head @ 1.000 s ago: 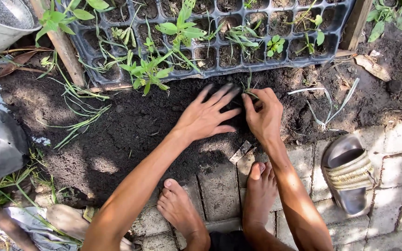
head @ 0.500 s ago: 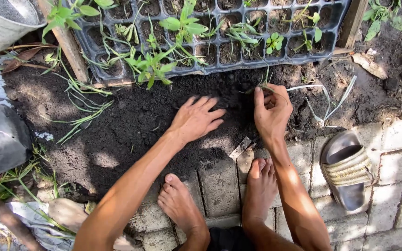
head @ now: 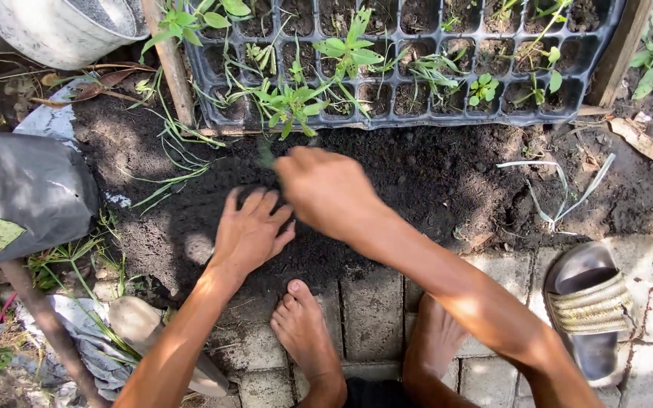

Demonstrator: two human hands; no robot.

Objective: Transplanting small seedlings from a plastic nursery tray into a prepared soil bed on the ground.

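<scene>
On dark soil (head: 432, 174), crossed hands (head: 289, 211)

Hard sunlight, dappled shadows on soil (head: 417, 174), slight motion blur.

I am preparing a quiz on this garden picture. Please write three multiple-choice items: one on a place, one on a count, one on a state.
1. Where does the left hand lie?
A. flat on the dark soil
B. in the pale bucket
C. on the sandal

2. How many sandals show on the paving at the right?
A. none
B. one
C. three

3. How is the seedling tray?
A. upside down
B. empty
C. holding green seedlings

Key: 1 A, its palm is down and its fingers spread on the earth. 2 B, a single sandal lies there. 3 C, leaves stand up from several cells.
</scene>
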